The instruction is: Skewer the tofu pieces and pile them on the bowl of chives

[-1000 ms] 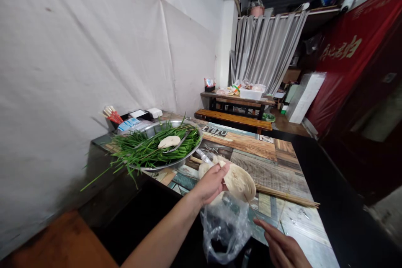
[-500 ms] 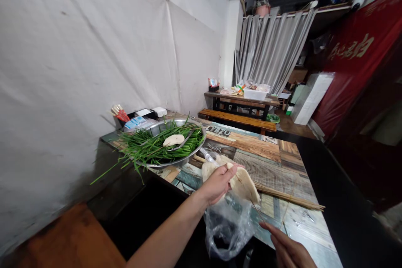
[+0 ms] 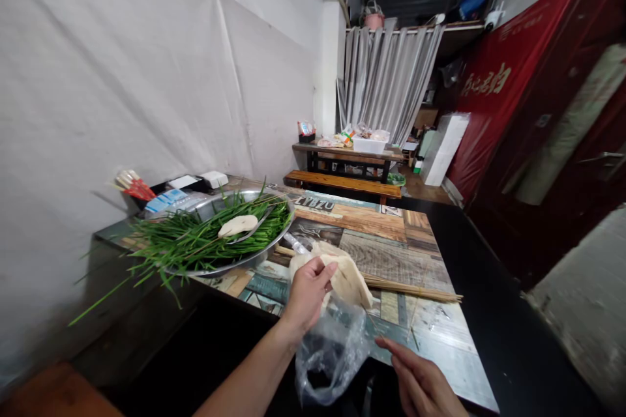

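The left forearm runs bare from the lower middle of the view up and to the right, wrist straight. The left hand [image 3: 307, 293] is raised, back toward the camera, its fingers [image 3: 323, 272] curled and pinched shut with the thumb on something thin and pale. The right hand [image 3: 421, 386] sits low at the bottom edge, palm down, only partly in view. Its fingers [image 3: 397, 350] stretch forward and to the left, held close together and nearly flat, gripping nothing that shows.

"ZYUZU"-like lettering on table top [image 3: 313, 203]; yellow characters on red banner [image 3: 482, 80], unreadable.
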Demonstrator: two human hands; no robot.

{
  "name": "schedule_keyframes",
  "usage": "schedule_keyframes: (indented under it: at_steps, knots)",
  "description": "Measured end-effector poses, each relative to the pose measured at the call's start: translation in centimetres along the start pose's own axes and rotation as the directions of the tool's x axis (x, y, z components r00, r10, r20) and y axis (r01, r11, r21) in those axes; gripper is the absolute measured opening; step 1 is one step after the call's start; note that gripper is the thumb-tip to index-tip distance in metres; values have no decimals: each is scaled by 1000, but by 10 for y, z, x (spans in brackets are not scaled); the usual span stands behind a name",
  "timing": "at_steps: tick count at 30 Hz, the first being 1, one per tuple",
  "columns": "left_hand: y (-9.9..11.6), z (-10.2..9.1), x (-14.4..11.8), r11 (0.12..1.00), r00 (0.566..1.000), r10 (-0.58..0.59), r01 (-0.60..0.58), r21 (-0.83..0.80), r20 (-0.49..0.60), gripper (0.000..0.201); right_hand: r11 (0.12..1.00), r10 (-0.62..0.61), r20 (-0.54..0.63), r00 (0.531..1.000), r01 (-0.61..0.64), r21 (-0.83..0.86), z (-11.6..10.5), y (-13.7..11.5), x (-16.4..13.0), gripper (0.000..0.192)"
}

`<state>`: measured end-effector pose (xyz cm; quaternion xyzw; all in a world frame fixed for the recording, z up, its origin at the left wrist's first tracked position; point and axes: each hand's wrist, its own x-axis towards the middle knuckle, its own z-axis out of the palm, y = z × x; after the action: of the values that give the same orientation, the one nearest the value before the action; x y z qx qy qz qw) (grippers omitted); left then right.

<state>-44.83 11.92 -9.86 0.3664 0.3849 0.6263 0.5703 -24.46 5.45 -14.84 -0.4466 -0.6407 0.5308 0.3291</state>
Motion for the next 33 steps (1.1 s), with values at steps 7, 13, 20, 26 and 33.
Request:
schedule_keyframes:
  at_steps: [7, 13, 20, 26, 33]
  knots:
    - [2, 1, -3, 999, 995, 30, -27, 30, -93, 26, 1000, 11, 113, 993, -13, 16, 1, 11, -1, 73]
    - [6, 2, -3, 999, 993, -13, 18, 46, -114, 22, 999, 20, 135, 991, -15, -38, 0, 7, -2, 75]
    - [-1, 1, -2, 997, 994, -80, 81, 12, -77, 24, 1000, 18, 136, 991, -16, -14, 3, 7, 0, 71]
    - [-8, -4, 0, 995, 995, -49, 56, 83, -90, 30, 999, -11, 87, 996, 14, -34, 9, 5, 2, 67]
    - [-8, 1, 0, 967, 991, 115, -94, 237, -75, 36, 999, -29, 47, 998, 28, 21, 23, 4, 15, 61]
